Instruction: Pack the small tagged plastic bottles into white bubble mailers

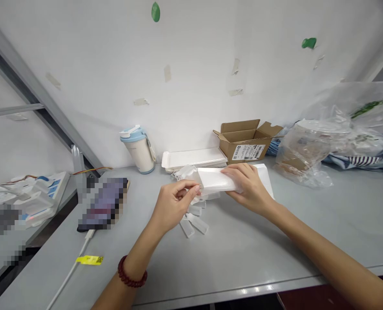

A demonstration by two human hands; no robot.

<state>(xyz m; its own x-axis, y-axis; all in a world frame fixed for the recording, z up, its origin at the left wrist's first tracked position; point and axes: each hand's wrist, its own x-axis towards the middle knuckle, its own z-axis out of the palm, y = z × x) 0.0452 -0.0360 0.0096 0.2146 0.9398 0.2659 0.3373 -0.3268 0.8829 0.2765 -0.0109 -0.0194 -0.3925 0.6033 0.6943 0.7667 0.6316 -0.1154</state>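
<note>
White, flat, paper-like sleeve at centre, gripped by right hand. Left hand closed at its 9 o'clock end; pinched item unclear. Handling underway, extent indeterminable: translucent plastic pieces loose at 7 o'clock, flat white stack at 11.

The right hand holds a white packet over the gray desk. The left hand pinches at its left end. Small clear tags lie just below. On the far side are a blue and white cup and an open brown box.
</note>
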